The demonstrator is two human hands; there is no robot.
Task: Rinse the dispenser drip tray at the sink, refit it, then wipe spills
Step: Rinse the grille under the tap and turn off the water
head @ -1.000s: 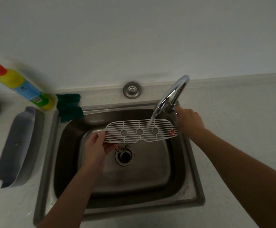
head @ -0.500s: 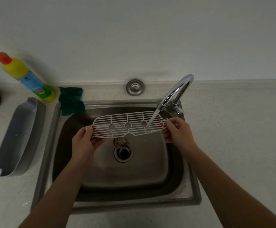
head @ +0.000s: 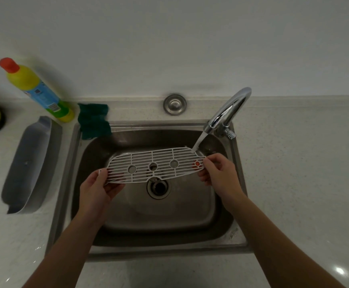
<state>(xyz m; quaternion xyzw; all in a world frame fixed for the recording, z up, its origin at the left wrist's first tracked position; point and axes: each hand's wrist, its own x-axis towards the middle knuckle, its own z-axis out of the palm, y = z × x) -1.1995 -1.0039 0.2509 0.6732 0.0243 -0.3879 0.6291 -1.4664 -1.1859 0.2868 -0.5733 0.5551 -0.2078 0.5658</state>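
L hand (head: 98,189), R hand (head: 220,172) fingers pinch grate (head: 161,157) ends under tap (head: 230,110); sponge (head: 94,121), bottle (head: 36,89), tray base (head: 31,165) left.

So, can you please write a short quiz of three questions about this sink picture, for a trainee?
1. True or false: the left hand and the right hand each grip one end of the white grid above the sink.
2. Where does the water from the tap land on the grid? A: the end by the left hand. B: the middle. C: the end by the right hand.
3. Fill in: the grey tray lies on the counter to the ___ of the sink.

Key: 1 true; 2 C; 3 left.
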